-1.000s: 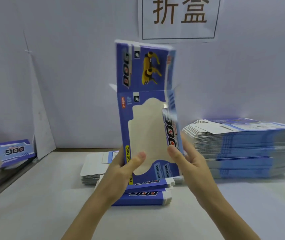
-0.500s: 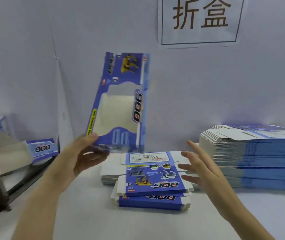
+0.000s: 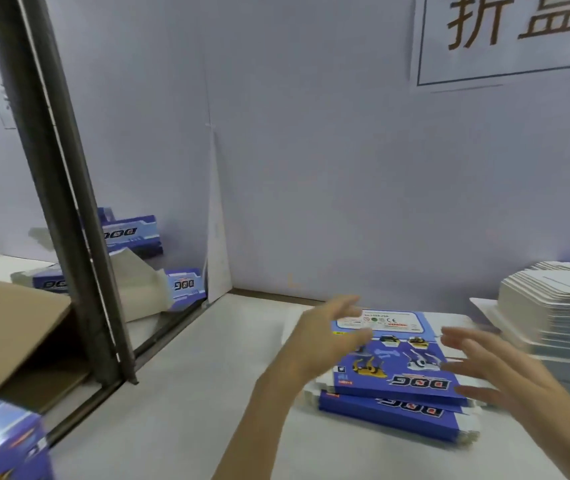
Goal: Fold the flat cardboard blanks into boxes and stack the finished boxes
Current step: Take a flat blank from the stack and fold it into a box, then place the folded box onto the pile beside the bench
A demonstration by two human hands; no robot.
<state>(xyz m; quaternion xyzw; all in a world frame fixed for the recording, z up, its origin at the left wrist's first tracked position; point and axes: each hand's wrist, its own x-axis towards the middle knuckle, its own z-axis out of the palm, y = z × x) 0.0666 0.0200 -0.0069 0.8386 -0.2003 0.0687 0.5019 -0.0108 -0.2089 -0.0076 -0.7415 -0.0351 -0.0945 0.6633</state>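
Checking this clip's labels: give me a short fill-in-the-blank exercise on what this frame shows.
The left hand and the right hand hold ____.
The top flat blank between them bears the word ____.
The tall stack of blanks lies to the ____ of both hands.
Missing: nothing; DOG; right.

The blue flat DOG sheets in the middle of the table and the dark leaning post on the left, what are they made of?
The blue flat DOG sheets look like thin printed cardboard, slightly glossy on top; white raw edges show along the pile's side. The dark leaning post is probably metal with a dull finish: it has straight hard edges and a pale shine line, though blur leaves this open.
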